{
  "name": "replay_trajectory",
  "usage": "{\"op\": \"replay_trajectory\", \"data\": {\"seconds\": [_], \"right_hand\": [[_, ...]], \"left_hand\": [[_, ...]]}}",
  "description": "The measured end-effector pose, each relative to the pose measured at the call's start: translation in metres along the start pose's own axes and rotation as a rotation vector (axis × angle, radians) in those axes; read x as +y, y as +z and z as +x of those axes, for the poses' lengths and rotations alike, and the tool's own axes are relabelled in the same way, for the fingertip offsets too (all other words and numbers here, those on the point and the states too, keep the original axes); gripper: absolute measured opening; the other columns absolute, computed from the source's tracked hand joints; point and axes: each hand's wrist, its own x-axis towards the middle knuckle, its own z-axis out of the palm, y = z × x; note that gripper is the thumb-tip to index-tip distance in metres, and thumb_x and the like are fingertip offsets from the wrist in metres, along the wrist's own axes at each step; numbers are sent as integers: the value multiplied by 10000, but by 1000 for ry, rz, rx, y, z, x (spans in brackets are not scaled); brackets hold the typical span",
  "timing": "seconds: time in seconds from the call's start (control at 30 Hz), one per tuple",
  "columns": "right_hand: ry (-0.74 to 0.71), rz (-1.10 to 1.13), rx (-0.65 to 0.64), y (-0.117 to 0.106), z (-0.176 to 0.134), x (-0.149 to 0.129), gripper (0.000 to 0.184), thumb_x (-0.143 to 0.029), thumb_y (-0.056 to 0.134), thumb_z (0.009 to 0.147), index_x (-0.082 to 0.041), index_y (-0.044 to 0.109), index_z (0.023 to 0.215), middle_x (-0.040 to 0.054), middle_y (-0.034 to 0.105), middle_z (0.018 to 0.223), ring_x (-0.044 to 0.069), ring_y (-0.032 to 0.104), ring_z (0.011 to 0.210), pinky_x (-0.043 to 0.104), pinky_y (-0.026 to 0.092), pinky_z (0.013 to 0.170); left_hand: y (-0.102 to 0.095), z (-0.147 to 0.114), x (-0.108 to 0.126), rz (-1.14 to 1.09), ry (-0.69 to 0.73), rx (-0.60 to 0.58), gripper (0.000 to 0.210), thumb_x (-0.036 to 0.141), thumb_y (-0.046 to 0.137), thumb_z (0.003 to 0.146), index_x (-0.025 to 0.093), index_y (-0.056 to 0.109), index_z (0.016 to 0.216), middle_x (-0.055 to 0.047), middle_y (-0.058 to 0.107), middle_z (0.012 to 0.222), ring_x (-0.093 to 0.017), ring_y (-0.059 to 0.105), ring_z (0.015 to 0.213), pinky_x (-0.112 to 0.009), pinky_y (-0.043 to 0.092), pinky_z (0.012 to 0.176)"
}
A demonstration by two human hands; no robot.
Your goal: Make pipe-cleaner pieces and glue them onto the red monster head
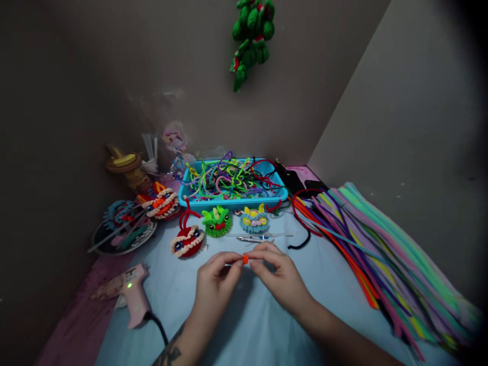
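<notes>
A tiny orange piece (245, 259), apparently bent pipe cleaner, is pinched between the fingertips of both hands above the blue cloth. My left hand (217, 277) grips it from the left with thumb and forefinger; my right hand (280, 277) holds its other side. Fingertips hide part of the piece. Just beyond the hands lie scissors (254, 238). Behind them sit a green pipe-cleaner creature head (217, 221) and a light blue one (254, 219) with yellow horns. Left of these is a red one (187, 242) with a cream band.
A blue tray (232, 204) of tangled pipe-cleaner scraps stands at the back. Long coloured pipe cleaners (373, 254) spread along the right. A pink glue gun (135, 295), its green light lit, lies at left by a bowl (145, 239). Green figures (251, 40) hang above.
</notes>
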Motion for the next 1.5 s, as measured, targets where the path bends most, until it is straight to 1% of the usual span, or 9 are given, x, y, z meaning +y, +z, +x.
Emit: {"op": "replay_trajectory", "data": {"seconds": [0.2, 0.37, 0.53, 0.77, 0.87, 0.97, 1.13, 1.27, 1.5], "right_hand": [[107, 63, 29, 1, 3, 0, 225, -309, 557, 837, -183, 638, 668, 18, 567, 718, 159, 547, 719, 267, 426, 657], [142, 258, -75, 2, 3, 2, 248, -371, 549, 858, -207, 712, 767, 44, 609, 843, 183, 564, 861, 301, 438, 785], [249, 522, 8, 7, 2, 8, 144, -351, 682, 754, -224, 696, 821, 39, 617, 924, 189, 573, 907, 310, 453, 805], [129, 265, 8, -1, 6, 7, 117, -297, 688, 736, -223, 715, 823, 35, 583, 886, 170, 564, 836, 291, 453, 759], [200, 261, 87, -2, 7, 6, 235, -370, 650, 758, -204, 660, 923, 27, 593, 870, 155, 550, 758, 263, 448, 670], [347, 313, -49, 1, 8, 8, 323, -469, 598, 777, -161, 618, 682, -20, 513, 607, 109, 445, 556, 223, 356, 521], [563, 538, -111, 4, 9, 10, 300, -450, 672, 700, -159, 598, 716, -53, 466, 557, 65, 309, 447, 203, 205, 426], [405, 352, -58, 0, 7, 4, 179, -327, 669, 711, -172, 591, 665, -40, 495, 569, 97, 417, 519, 225, 319, 503], [-168, -58, -93, -2, -2, 2, 121, -165, 608, 781, -210, 644, 675, -4, 561, 689, 149, 532, 706, 275, 405, 671]], "left_hand": [[2, -1, -2, -84, -95, 51, 125, 288, 612, 760, 173, 659, 770, -17, 669, 693, -132, 602, 617, -211, 475, 573], [3, 1, 1, -194, -224, 13, 146, 306, 657, 714, 163, 655, 742, -18, 664, 683, -133, 582, 610, -216, 460, 574], [6, 2, 4, -254, -320, -55, 159, 300, 676, 673, 148, 639, 698, 0, 623, 604, -107, 528, 539, -200, 414, 521], [8, 7, -2, -387, -426, -62, 187, 298, 692, 639, 138, 608, 689, 12, 603, 550, -98, 522, 518, -200, 410, 530], [7, 6, 0, -359, -411, -33, 187, 306, 678, 654, 138, 610, 704, 13, 598, 553, -100, 519, 518, -199, 408, 523], [7, 2, 2, -261, -345, -13, 161, 297, 660, 675, 142, 626, 702, 1, 614, 599, -106, 521, 539, -200, 408, 521], [8, -4, 1, -144, -232, -78, 108, 262, 614, 730, 162, 653, 719, -9, 648, 664, -127, 559, 599, -210, 435, 566], [8, -3, -2, -145, -265, -36, 101, 261, 622, 714, 162, 643, 704, -3, 638, 644, -120, 545, 569, -208, 427, 543], [9, 4, -3, -302, -404, -31, 109, 243, 657, 632, 142, 635, 666, 5, 629, 589, -101, 523, 523, -199, 399, 523]]}}
